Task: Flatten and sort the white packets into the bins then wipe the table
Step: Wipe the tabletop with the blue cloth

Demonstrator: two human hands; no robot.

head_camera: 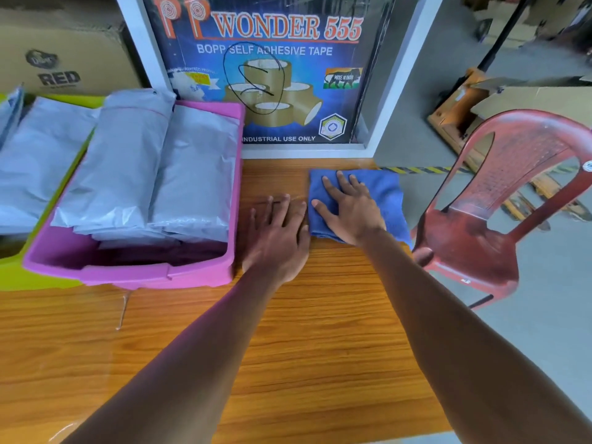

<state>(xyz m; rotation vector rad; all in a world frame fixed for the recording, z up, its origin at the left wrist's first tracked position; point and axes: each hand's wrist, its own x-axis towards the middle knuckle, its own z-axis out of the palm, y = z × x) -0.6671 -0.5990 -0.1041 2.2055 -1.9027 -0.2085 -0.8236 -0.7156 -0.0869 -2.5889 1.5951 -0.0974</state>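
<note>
Wooden table (320, 347) bare across the near half, ready for wiping; white packets (134, 161) already stacked in the pink bin (128, 270) and the green bin (38, 277) at far left. Folded blue cloth (384, 193) pinned flat at the far right corner under the right hand (349, 213), fingers spread and pressing, with the left hand (278, 232) just beside it, palm down on bare wood, fingers loosely apart. Best done with even pressure, long overlapping strokes along the grain, cloth kept flat and clear of the bins.
</note>
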